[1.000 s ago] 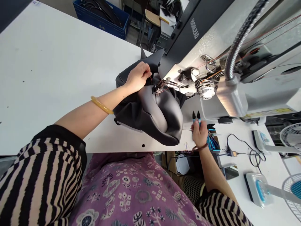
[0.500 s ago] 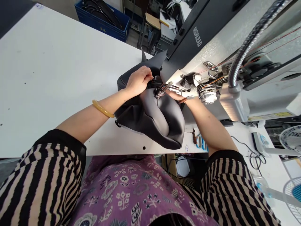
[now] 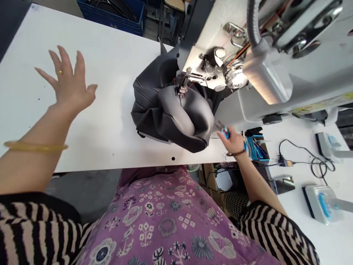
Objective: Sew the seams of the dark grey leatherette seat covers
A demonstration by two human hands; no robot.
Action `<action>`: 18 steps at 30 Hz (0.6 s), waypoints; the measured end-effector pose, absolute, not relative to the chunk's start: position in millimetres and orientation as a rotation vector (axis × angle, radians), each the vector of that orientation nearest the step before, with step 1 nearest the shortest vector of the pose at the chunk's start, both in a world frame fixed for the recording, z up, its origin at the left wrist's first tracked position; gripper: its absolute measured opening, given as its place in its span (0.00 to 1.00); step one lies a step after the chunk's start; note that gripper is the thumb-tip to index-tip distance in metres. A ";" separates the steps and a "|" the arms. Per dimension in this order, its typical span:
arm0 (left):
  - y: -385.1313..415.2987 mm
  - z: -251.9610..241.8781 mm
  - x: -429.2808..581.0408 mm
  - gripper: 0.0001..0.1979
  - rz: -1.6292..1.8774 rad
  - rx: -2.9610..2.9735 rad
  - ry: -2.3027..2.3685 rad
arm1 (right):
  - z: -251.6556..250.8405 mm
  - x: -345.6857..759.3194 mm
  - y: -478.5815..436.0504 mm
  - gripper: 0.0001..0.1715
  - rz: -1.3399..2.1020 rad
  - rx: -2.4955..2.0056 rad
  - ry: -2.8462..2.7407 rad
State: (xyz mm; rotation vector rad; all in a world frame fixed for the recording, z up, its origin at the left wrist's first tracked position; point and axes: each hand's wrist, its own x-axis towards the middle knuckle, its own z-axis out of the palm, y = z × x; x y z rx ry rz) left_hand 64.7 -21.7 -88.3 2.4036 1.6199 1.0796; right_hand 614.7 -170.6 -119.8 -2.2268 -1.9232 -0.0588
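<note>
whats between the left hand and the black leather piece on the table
Bare white table top, seen in the head view; the open left hand is well apart from the black leather piece.

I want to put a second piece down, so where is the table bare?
The table is bare left of the leather, where only the open left hand is above it, and in a strip along the near edge. Right of the machine it is crowded: right hand with snips, box, cable.
</note>
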 end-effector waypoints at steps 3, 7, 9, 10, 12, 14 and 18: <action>-75.3 -66.4 95.0 0.37 0.809 2.605 1.330 | -168.7 634.0 -225.9 0.27 0.096 -2.504 -1.881; -116.8 -25.6 192.4 0.40 0.553 2.803 0.841 | -181.3 633.3 -234.3 0.24 0.082 -2.466 -1.927; -119.0 -14.0 226.1 0.30 0.479 2.850 0.682 | -161.9 620.1 -218.6 0.24 0.053 -2.264 -1.984; -117.4 -11.6 235.3 0.24 0.410 2.873 0.623 | -147.8 609.9 -208.3 0.24 0.062 -2.099 -2.006; -113.3 -11.8 239.9 0.15 0.243 2.901 0.558 | -115.2 582.8 -185.8 0.25 0.116 -1.758 -2.024; -111.3 -15.5 232.4 0.13 0.126 2.897 0.565 | -81.4 550.1 -163.1 0.23 0.075 -1.491 -2.108; -112.7 -20.5 214.1 0.12 0.058 2.876 0.620 | -27.6 490.0 -122.4 0.25 0.065 -1.126 -2.477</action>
